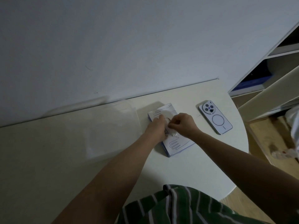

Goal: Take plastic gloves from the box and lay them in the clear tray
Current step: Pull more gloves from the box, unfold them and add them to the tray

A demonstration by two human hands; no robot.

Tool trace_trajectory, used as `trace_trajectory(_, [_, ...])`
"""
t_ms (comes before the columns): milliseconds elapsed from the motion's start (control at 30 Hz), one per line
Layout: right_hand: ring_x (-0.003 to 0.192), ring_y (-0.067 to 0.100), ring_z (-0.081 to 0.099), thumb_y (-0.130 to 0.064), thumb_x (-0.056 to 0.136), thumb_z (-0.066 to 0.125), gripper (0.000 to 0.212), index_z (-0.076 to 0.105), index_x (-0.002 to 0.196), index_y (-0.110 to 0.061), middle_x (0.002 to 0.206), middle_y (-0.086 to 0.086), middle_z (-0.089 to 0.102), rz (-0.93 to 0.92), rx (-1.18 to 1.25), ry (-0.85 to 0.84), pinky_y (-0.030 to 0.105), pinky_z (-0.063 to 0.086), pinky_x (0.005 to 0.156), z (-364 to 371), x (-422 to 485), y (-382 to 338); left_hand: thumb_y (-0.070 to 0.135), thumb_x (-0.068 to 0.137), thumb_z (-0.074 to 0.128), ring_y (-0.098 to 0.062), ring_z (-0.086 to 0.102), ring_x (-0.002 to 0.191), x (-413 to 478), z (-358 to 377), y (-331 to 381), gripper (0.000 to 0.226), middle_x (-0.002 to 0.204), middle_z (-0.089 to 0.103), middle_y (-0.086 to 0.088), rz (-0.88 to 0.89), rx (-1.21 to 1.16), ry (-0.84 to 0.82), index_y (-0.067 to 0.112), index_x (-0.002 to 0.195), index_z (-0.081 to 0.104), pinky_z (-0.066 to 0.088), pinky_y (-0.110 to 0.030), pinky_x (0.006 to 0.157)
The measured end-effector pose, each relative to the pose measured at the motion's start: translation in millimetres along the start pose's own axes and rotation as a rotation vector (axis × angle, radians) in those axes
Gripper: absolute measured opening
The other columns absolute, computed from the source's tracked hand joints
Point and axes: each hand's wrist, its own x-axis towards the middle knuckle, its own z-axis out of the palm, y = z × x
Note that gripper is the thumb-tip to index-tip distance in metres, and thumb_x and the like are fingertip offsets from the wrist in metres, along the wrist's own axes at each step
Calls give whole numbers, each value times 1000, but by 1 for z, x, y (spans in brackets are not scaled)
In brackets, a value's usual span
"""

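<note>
Pale phone (pixel 215 117) face down near the right curved edge of the cream table (pixel 186 167), camera cluster toward the wall (pixel 113 46); white shelving (pixel 265 97) beyond that edge, over wooden floor (pixel 262 139); green striped cloth (pixel 178 206) at the near edge.

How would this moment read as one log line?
left hand on white cardboard glove box | right hand pinches crumpled plastic glove at opening | clear rectangular tray beside box

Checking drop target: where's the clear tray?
Head view, left of centre: the clear tray lies on the table, just left of the glove box.
</note>
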Motion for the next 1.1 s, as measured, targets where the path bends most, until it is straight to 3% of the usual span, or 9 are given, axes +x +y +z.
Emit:
trace_trajectory(133, [72,15,58,-11,84,68,2,68,82,-11,79,3,66,0,403,134,27,48,68,-6,0,-7,22,82,73,-33,52,120,1,-1,1,81,135,43,-16,-20,-4,-14,7,144,22,44,-35,92])
trace_trajectory(333, [64,18,45,-24,88,67,32,60,85,7,72,10,52,50,206,-2,30,38,59,-5,1,0,21,80,75,-32,52,119,1,2,-2,76,133,44,-15,-13,-27,8,8,138,27,44,-35,92])
trace_trajectory(533, [60,16,52,-13,98,49,17,58,89,-1,78,17,57,-89,824,147,26,46,55,-37,-4,-25,19,81,74,-34,51,121,0,1,0,77,137,42,-18,14,-3,6,5,141,27,42,-34,96])
trace_trajectory(633, [63,19,51,-15,98,48,20,59,97,1,81,20,58,-71,806,74,25,43,53,-41,-4,-26,18,88,66,-33,53,120,1,-6,-1,60,134,49,-18,2,-37,-19,5,137,36,42,-34,95])
trace_trajectory(700, [65,17,54,-12,100,45,22,61,102,2,78,12,64,-63,740,12,22,44,53,-38,-9,-21,14,93,54,-35,61,109,3,-14,-2,36,120,61,-19,-27,-202,53,3,127,51,49,-34,91])
trace_trajectory(800, [63,17,51,-14,95,49,24,65,105,1,73,6,62,-35,751,-61,23,41,52,-31,-15,-19,11,96,38,-31,63,63,0,-34,0,32,80,64,-21,-164,-861,173,-9,101,63,56,-37,62])
trace_trajectory(933, [69,26,47,-19,92,52,22,68,88,-4,72,10,59,-90,748,-128,36,37,61,-22,-18,-33,42,90,33,-27,62,71,-16,-65,-5,49,85,66,-17,-100,-1430,148,3,98,62,51,-27,56])
trace_trajectory(1000, [65,25,47,-18,94,53,21,66,82,-7,73,13,58,-127,709,-142,32,38,57,-16,-22,-46,49,91,43,-23,63,65,-29,-75,-16,51,76,67,-13,-89,-1463,149,4,89,66,51,-25,58])
trace_trajectory(1100, [58,21,47,-18,96,52,21,64,86,-5,76,17,55,-136,642,-143,24,38,46,-7,-24,-61,22,82,69,-21,64,58,-36,-75,-37,16,69,67,-9,-12,-1223,379,6,80,69,56,-32,63])
